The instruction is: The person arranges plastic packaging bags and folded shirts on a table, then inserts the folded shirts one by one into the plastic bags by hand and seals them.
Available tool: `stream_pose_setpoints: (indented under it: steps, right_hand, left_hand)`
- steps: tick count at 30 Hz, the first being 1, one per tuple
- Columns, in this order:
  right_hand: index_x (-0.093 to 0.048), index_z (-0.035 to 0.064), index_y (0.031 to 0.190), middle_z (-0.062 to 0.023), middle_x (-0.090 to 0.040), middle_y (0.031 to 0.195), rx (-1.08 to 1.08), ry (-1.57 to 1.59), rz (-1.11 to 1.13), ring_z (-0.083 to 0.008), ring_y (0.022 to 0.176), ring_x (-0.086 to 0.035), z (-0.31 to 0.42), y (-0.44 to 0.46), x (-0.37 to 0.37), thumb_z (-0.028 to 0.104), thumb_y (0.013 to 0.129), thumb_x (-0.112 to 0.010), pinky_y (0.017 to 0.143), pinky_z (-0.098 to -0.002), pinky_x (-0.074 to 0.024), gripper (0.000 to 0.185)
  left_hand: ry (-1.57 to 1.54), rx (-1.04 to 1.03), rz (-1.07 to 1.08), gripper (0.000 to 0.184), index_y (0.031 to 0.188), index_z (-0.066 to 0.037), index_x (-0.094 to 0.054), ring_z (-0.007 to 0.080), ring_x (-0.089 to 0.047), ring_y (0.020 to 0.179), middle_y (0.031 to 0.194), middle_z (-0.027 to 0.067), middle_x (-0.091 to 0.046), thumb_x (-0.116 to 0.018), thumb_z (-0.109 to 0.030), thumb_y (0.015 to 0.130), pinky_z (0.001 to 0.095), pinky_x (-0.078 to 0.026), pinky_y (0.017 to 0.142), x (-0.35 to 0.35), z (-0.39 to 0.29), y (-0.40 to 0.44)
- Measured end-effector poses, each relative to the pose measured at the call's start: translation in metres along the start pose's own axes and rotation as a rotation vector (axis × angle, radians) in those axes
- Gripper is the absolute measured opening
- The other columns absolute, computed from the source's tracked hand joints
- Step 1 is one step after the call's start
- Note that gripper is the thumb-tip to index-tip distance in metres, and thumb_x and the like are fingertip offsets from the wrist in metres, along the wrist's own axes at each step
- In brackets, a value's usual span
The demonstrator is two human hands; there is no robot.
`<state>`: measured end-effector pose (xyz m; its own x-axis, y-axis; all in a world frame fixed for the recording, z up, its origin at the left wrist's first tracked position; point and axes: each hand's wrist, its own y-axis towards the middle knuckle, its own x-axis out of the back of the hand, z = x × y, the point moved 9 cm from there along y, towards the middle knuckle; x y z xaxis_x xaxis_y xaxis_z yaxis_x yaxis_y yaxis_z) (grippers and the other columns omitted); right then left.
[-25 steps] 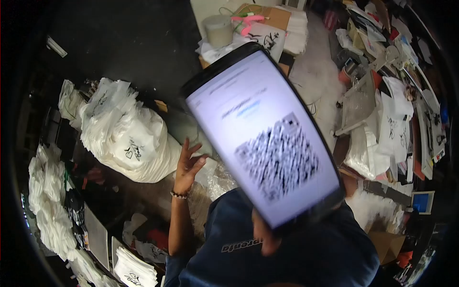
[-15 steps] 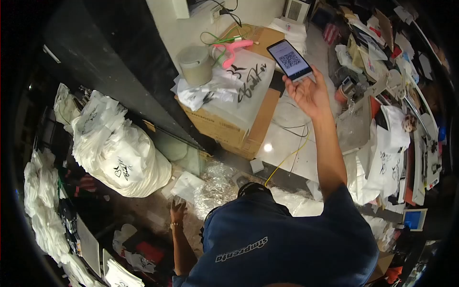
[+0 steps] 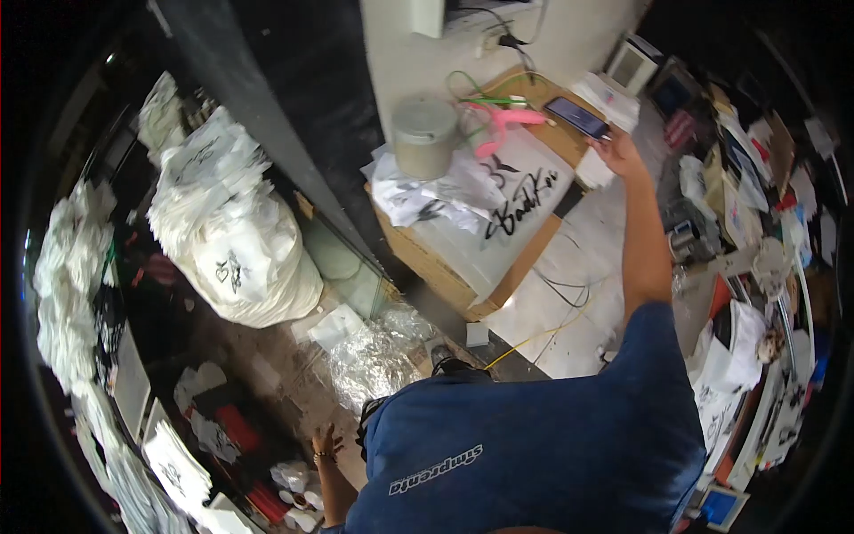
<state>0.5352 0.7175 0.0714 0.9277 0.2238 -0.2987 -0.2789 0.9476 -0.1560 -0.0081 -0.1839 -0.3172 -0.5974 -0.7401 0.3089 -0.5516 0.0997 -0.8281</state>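
At the upper right, my right hand [image 3: 617, 153] grips a smartphone [image 3: 576, 117] by its near end, with the thumb and fingers closed at its edge. The phone's screen looks dark, and it lies low over the back of a cardboard box [image 3: 431, 260]; I cannot tell whether it touches the box. Beside it is a pink tool [image 3: 509, 117], its kind unclear. My left hand [image 3: 326, 442] hangs low at the left with fingers apart and nothing in them, below crumpled clear plastic wrap [image 3: 374, 360].
A lidded tub [image 3: 424, 138] stands on printed white sheets [image 3: 431, 198] on the box. A stuffed white sack [image 3: 258, 258] sits at the left. A yellow cable [image 3: 534, 334] crosses the pale surface. Clutter lines the right side.
My right hand has lowered the phone towards the back of the box, and the QR code on its screen no longer shows. The view has shifted, and my left hand is lower.
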Motion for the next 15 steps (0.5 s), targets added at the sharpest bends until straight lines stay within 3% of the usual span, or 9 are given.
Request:
stream_pose_setpoints:
  steps: [2,4,6,7,9,11,13,14,15]
  right_hand:
    - [-0.036,-0.0033,0.14,-0.0256,-0.046,0.136,0.361,-0.885,0.192,-0.0361,0.113,-0.056,0.014,0.023,0.011,0.033,0.103,-0.043,0.093,-0.0391,-0.0526,0.053]
    - [-0.029,-0.0014,0.145,-0.0179,-0.042,0.143,-0.064,0.107,-0.042,-0.033,0.119,-0.054,0.002,-0.002,0.008,0.033,0.101,-0.047,0.099,-0.0451,-0.0487,0.058]
    - [-0.019,0.0074,0.152,-0.0129,-0.048,0.136,-0.177,-0.117,0.109,-0.0251,0.113,-0.056,-0.019,0.053,0.074,0.034,0.101,-0.048,0.104,-0.0414,-0.0444,0.065]
    - [-0.029,0.0101,0.149,-0.0092,-0.051,0.132,0.258,-0.833,0.25,-0.0193,0.107,-0.057,-0.013,0.066,0.093,0.037,0.099,-0.051,0.092,-0.0376,-0.0487,0.061]
    - [-0.056,0.0079,0.121,-0.0006,-0.053,0.084,-0.325,-0.405,-0.217,-0.0131,0.072,-0.049,-0.027,0.061,0.104,0.065,0.093,-0.046,0.064,-0.0283,-0.0414,0.064]
    - [-0.054,0.0143,0.094,0.0015,-0.045,0.066,-0.165,-0.634,-0.18,-0.0132,0.051,-0.046,-0.022,0.065,0.087,0.08,0.084,-0.042,0.044,-0.0269,-0.0399,0.068]
    - [-0.055,0.0134,0.095,-0.0021,-0.047,0.066,-0.161,-0.649,-0.208,-0.0148,0.053,-0.048,-0.016,0.078,0.089,0.078,0.086,-0.038,0.045,-0.03,-0.0398,0.067]
    - [-0.057,0.0058,0.106,-0.008,-0.055,0.078,-0.145,-0.657,-0.12,-0.0236,0.068,-0.057,-0.004,0.063,0.07,0.053,0.087,-0.062,0.06,-0.0359,-0.0482,0.052]
    - [-0.048,0.0131,0.124,-0.0065,-0.056,0.088,0.273,-0.889,-0.058,-0.0209,0.068,-0.056,0.011,0.085,0.084,0.068,0.084,-0.051,0.057,-0.0324,-0.0473,0.068]
  left_hand:
    - [-0.054,0.032,-0.013,0.092,0.153,-0.017,-0.018,0.0362,-0.067,0.086,0.13,0.0233,-0.052,-0.075,-0.031,0.082,0.0426,-0.054,0.059,0.01,0.03,0.001]
    - [-0.095,0.071,-0.031,0.093,0.153,-0.017,-0.019,0.0359,-0.067,0.086,0.124,0.023,-0.055,-0.076,-0.031,0.081,0.0427,-0.054,0.059,0.012,0.074,-0.011]
    - [-0.086,0.075,-0.066,0.095,0.153,-0.014,-0.018,0.0342,-0.067,0.087,0.116,0.0219,-0.06,-0.076,-0.031,0.08,0.0418,-0.053,0.059,0.015,0.082,-0.024]
    - [-0.109,0.067,-0.072,0.095,0.152,-0.012,-0.018,0.0332,-0.066,0.09,0.115,0.0222,-0.06,-0.076,-0.032,0.08,0.0419,-0.053,0.06,0.013,0.08,-0.04]
    - [-0.054,0.067,-0.121,0.091,0.151,-0.01,-0.021,0.0404,-0.066,0.093,0.126,0.0219,-0.057,-0.074,-0.032,0.081,0.0519,-0.054,0.073,0.016,0.067,-0.052]
    - [-0.099,0.083,-0.141,0.093,0.151,-0.01,-0.019,0.0449,-0.063,0.101,0.128,0.0266,-0.056,-0.076,-0.03,0.081,0.0567,-0.051,0.083,0.02,0.067,-0.049]
    - [-0.135,0.03,-0.137,0.094,0.152,-0.009,-0.018,0.0462,-0.063,0.104,0.128,0.0286,-0.055,-0.077,-0.028,0.081,0.0568,-0.051,0.086,0.026,0.048,-0.045]
    - [-0.137,0.003,-0.13,0.095,0.152,-0.009,-0.017,0.0461,-0.062,0.105,0.128,0.0292,-0.055,-0.077,-0.028,0.081,0.0566,-0.051,0.087,0.028,0.041,-0.048]
    - [-0.137,-0.031,-0.192,0.091,0.15,-0.007,-0.023,0.038,-0.066,0.093,0.117,0.0248,-0.061,-0.077,-0.032,0.08,0.0497,-0.054,0.074,0.034,0.041,-0.048]
